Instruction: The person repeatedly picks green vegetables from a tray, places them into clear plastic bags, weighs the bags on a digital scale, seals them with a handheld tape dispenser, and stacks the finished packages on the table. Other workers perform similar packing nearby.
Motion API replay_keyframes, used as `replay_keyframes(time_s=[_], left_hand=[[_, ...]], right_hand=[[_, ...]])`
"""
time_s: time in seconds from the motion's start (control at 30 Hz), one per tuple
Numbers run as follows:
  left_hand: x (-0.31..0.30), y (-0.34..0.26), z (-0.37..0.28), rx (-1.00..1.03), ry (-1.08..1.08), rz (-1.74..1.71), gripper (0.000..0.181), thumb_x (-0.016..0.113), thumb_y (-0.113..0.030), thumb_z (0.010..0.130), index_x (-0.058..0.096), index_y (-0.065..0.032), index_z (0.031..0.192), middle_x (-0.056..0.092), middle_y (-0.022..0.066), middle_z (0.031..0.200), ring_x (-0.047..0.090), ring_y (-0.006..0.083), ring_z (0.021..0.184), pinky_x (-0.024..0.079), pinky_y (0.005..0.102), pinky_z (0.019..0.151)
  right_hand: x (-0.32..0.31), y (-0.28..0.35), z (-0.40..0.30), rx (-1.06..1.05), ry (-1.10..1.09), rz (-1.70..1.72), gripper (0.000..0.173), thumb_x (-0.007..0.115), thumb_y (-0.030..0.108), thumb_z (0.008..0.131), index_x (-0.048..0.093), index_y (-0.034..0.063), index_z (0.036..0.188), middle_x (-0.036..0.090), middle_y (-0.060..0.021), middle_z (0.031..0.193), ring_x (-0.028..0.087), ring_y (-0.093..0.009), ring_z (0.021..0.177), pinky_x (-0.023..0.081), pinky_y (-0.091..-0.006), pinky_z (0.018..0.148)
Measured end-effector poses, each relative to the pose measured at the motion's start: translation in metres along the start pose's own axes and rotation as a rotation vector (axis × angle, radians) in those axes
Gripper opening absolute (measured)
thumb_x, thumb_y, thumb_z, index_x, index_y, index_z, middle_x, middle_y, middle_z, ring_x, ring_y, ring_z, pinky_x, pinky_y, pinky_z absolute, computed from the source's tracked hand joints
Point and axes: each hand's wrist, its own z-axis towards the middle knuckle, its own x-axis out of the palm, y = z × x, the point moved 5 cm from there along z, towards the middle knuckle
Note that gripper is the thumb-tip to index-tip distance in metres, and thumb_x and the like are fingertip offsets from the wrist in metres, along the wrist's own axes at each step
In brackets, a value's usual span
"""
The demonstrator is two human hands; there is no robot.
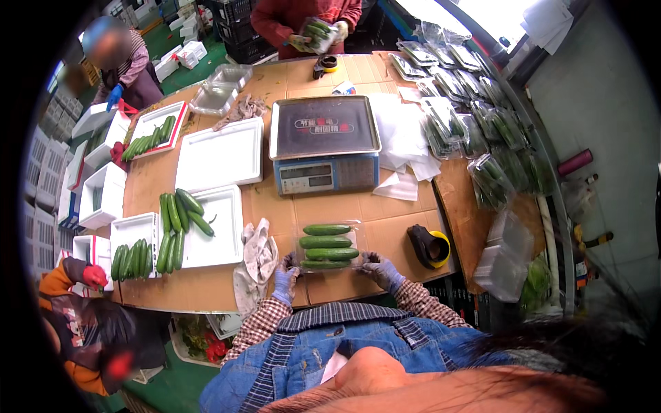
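Note:
A clear plastic tray [360,232] with several cucumbers [332,241] laid side by side sits on the cardboard-covered table before me. My left hand [287,276], in a purplish glove, grips the tray's left edge. At its right edge is my right hand [381,271], gloved alike, with fingers on the rim. A crumpled cloth [256,258] lies left of my left hand. Beyond the tray stands a blue digital scale [327,173] with a flat metal pan [325,126]. A tape dispenser [429,247] rests right of the tray.
White foam trays [219,152] and loose cucumbers [178,211] lie at left. Packed cucumber trays [454,82] and stacked empty clear trays [503,255] are at right, near thin white sheets [403,134]. Co-workers stand at the far side [304,18], far left [124,67] and near left [88,315].

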Motion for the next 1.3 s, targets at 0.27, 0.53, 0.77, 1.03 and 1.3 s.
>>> replay_keyframes(time_s=[0.27,0.53,0.77,1.03,1.3], left_hand=[[0.020,-0.052,0.052,0.107,0.041,-0.145,0.046,0.049,0.008,0.078,0.048,-0.0026,0.123,0.057,0.0011,0.098,0.050,0.0065,0.072,0.045,0.0194,0.066],[0.111,-0.180,0.180,0.342,0.074,-0.111,0.040,0.054,0.001,0.083,0.049,-0.0052,0.123,0.055,-0.0018,0.088,0.051,0.0069,0.070,0.046,0.0208,0.060],[0.129,-0.185,0.268,0.277,0.043,0.339,0.050,0.053,0.006,0.078,0.046,-0.0027,0.127,0.056,0.0022,0.088,0.052,0.0085,0.067,0.046,0.0211,0.058],[0.068,-0.259,0.240,0.595,-0.116,0.566,0.036,0.048,0.006,0.082,0.054,-0.0005,0.118,0.058,0.0096,0.112,0.056,0.0151,0.098,0.045,0.0257,0.087],[0.097,-0.288,0.275,0.807,-0.045,0.955,0.025,0.052,-0.003,0.082,0.062,-0.0024,0.105,0.062,0.0123,0.094,0.059,0.0199,0.088,0.047,0.0306,0.080]], right_hand=[[0.046,0.063,0.026,-0.112,0.022,0.111,0.038,0.059,-0.004,0.078,0.045,0.0009,0.113,0.055,-0.0115,0.101,0.062,-0.027,0.088,0.053,-0.0393,0.083],[0.117,0.228,0.114,-0.456,0.124,0.085,0.035,0.061,-0.005,0.078,0.049,-0.0013,0.110,0.061,-0.0130,0.097,0.062,-0.021,0.080,0.051,-0.0307,0.070],[0.109,0.285,0.188,-0.417,-0.192,-0.270,0.041,0.066,0.003,0.080,0.048,-0.0013,0.117,0.061,-0.0103,0.092,0.061,-0.019,0.078,0.053,-0.0290,0.066],[0.097,0.325,0.122,-0.639,-0.164,-0.336,0.031,0.056,0.009,0.088,0.051,-0.0002,0.118,0.058,-0.0087,0.103,0.060,-0.015,0.082,0.053,-0.0272,0.071],[0.094,0.299,0.110,-0.575,-0.168,-0.381,0.025,0.055,0.006,0.089,0.056,0.0023,0.113,0.061,-0.0070,0.099,0.062,-0.015,0.081,0.053,-0.0260,0.069]])
